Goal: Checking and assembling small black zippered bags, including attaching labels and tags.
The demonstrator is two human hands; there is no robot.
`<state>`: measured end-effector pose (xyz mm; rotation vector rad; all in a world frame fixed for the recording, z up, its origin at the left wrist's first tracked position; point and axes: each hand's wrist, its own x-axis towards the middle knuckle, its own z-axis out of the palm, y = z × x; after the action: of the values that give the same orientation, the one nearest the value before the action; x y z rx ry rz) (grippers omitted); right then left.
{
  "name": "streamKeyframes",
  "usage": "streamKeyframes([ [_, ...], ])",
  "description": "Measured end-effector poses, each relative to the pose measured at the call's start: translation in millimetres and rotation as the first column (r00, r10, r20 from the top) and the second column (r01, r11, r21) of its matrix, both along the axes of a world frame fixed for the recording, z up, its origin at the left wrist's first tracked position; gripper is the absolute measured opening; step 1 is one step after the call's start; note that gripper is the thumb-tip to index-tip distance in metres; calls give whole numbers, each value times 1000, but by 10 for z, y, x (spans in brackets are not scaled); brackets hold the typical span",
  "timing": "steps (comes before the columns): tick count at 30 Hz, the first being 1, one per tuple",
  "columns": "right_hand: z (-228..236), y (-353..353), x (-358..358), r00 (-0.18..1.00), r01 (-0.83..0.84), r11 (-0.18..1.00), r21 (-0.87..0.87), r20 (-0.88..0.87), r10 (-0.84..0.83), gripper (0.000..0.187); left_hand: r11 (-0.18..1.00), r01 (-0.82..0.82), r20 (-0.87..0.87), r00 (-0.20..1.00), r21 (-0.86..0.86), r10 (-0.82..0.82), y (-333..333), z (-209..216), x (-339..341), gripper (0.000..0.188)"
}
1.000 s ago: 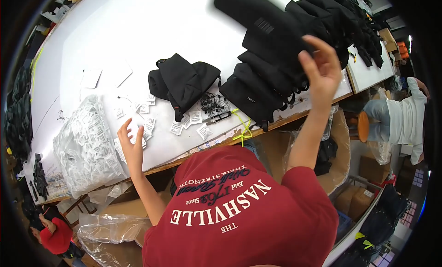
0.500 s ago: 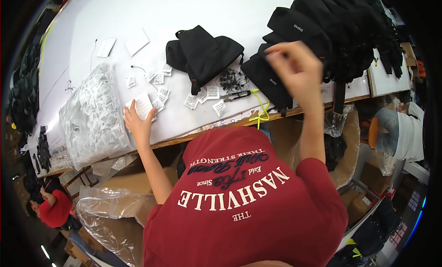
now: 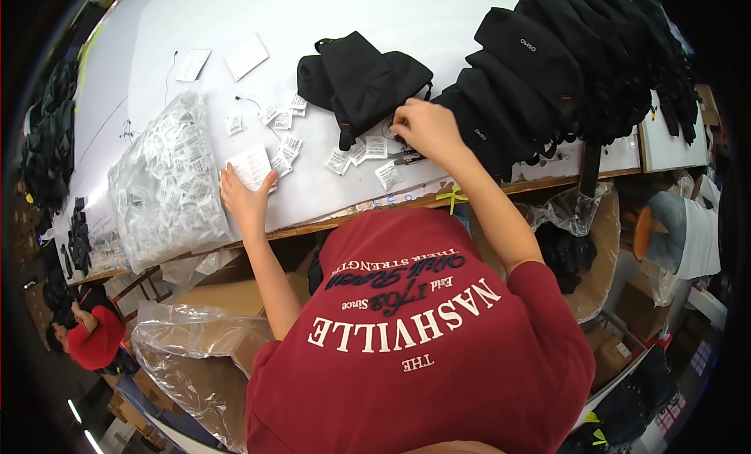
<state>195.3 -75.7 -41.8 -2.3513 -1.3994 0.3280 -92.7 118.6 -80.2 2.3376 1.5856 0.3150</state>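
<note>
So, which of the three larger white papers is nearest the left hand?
The lowest paper, right at the left hand; the upper-left paper and upper-right paper lie well away from it.

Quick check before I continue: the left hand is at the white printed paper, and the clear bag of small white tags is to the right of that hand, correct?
Not quite: the head view shows the clear bag left of the left hand, which is at the white printed paper.

person in red [image 3: 98,338], plastic-lined carton [image 3: 205,385]
</note>
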Motion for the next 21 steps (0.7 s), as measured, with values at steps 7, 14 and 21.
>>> streamKeyframes([
  [7, 486, -104, 87, 991, 123, 969, 216, -76, -109, 14, 991, 46, 121, 992, -127, -30, 49, 72, -24, 95],
  [14, 811, -133, 40, 958, 189, 903, 385, -276, -83, 12, 991, 32, 286, 958, -129, 6, 9, 197, 10, 85],
  [21, 920, -67, -31, 599, 485, 630, 606, -755, 265, 12, 990, 0, 589, 804, -142, 84, -194, 702, 250, 78],
])
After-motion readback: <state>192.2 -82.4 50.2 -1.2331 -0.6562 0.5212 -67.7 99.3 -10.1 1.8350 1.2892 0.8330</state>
